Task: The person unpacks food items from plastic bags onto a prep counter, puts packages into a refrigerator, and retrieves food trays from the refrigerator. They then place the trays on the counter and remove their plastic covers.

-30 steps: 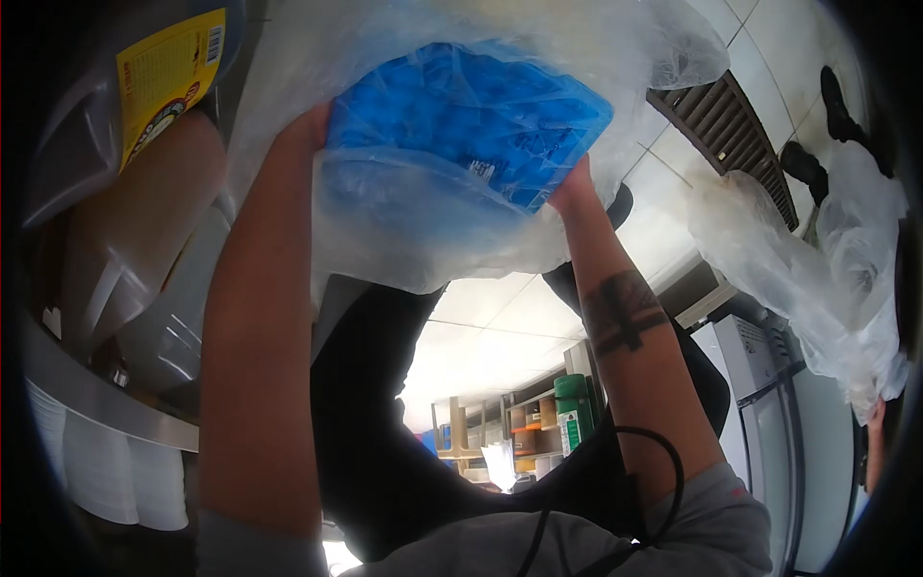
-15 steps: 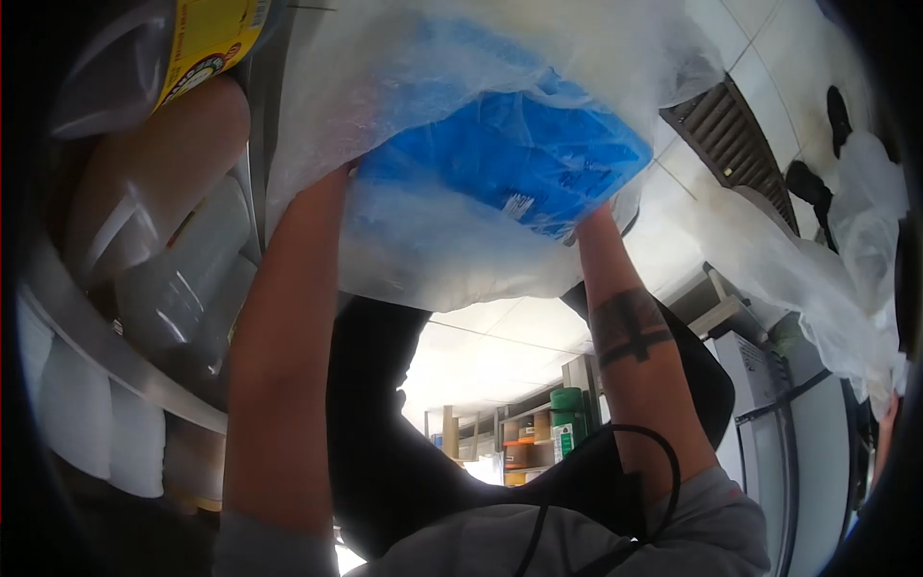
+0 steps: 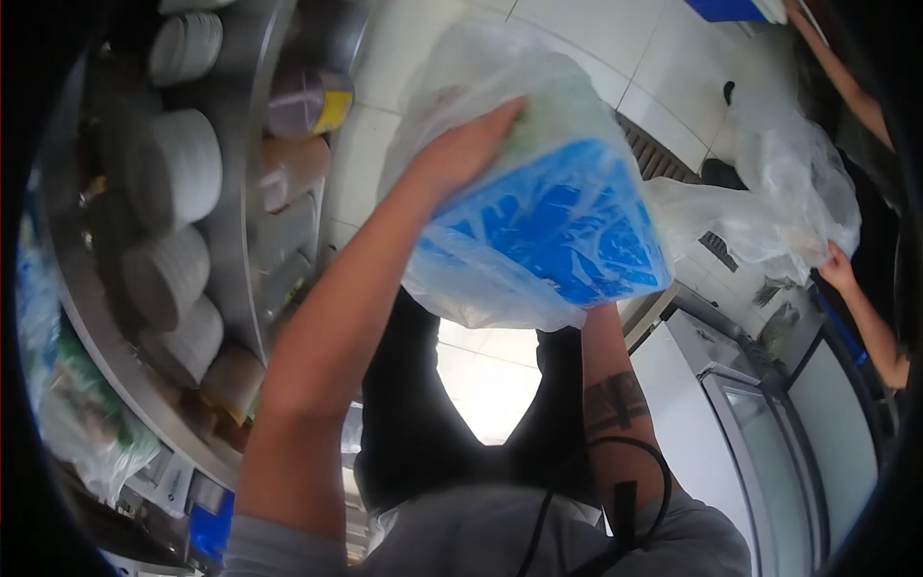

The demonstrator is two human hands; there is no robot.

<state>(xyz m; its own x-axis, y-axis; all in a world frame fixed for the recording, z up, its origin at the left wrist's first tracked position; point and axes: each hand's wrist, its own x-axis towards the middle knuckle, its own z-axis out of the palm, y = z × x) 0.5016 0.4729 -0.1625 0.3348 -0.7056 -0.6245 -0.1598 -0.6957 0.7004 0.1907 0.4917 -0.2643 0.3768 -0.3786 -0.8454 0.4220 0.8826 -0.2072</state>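
A blue package (image 3: 577,221) shows through a large translucent plastic bag (image 3: 538,87), held up in front of me. My left hand (image 3: 481,144) lies across the upper left of the bag, above the package; its fingertips are hard to make out in the plastic. Beneath the lower right corner of the package is my right hand (image 3: 601,313), mostly hidden by the bag, so its fingers do not show.
Metal shelving on the left holds stacked white bowls (image 3: 178,168) and containers (image 3: 308,101). At the right another person's hand (image 3: 838,267) holds a translucent plastic sheet (image 3: 788,183). A white fridge (image 3: 673,385) stands lower right; a floor grate (image 3: 654,149) lies beyond the bag.
My left hand has come out from beside the package onto the upper part of the bag. The view has shifted, showing more shelves and more of the other person.
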